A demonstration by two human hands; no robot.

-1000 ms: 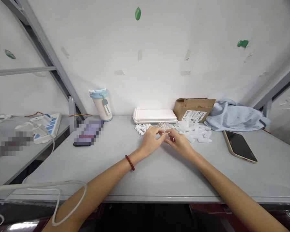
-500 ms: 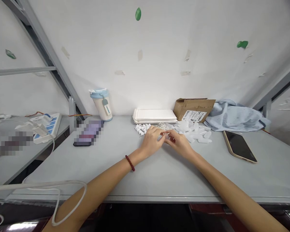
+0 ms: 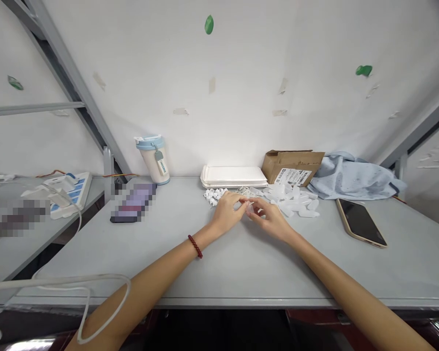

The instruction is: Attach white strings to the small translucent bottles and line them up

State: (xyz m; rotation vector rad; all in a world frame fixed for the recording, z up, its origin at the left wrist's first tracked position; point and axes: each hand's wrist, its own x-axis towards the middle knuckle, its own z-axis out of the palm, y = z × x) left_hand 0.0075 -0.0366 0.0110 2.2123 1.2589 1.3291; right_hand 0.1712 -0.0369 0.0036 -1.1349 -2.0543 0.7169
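My left hand (image 3: 228, 212), with a dark red bead bracelet (image 3: 195, 246) at the wrist, is closed in a pinch above the desk. Its fingertips meet those of my right hand (image 3: 271, 219), which is closed too. Between them is a small translucent plastic piece (image 3: 250, 208), pinched by both hands and partly covered by fingers. Just behind my left hand lies a heap of small white caps (image 3: 212, 196). Thin white loops (image 3: 246, 190) lie behind the fingertips, partly hidden. Beyond my right hand spreads a pile of similar translucent pieces (image 3: 294, 201).
Stacked white trays (image 3: 234, 175), a cardboard box (image 3: 290, 168) and a blue cloth (image 3: 353, 178) line the wall. A phone (image 3: 362, 222) lies right, a blurred phone (image 3: 134, 201) left. A tumbler (image 3: 154, 161) stands behind. A white cable (image 3: 106, 278) loops over my left forearm.
My right fingers have opened out slightly and shifted around the translucent piece, which shows more clearly between the hands. My left hand stays nearly where it was.
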